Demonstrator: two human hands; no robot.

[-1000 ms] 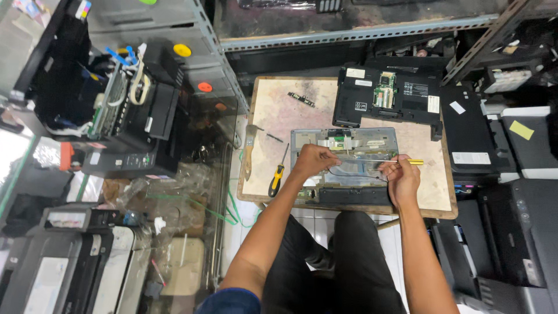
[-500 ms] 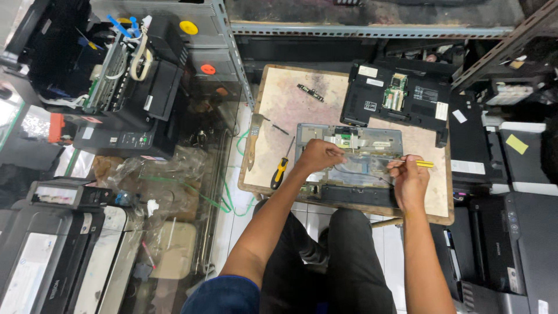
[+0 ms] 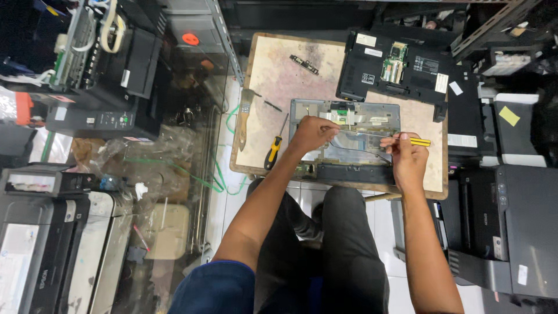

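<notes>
Left hand (image 3: 312, 134): still pressed curled on chassis (image 3: 349, 139), gripping nothing I can tell.
Right hand (image 3: 405, 152): keeps holding yellow tool (image 3: 419, 141).
Tabletop (image 3: 279, 87): unchanged.

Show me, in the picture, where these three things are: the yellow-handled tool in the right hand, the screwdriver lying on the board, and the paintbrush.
Yellow-handled tool (image 3: 419, 141), head view, on its yellow handle.
Screwdriver (image 3: 272, 154), head view, on its yellow and black handle.
Paintbrush (image 3: 243, 129), head view, on its wooden handle.
</notes>
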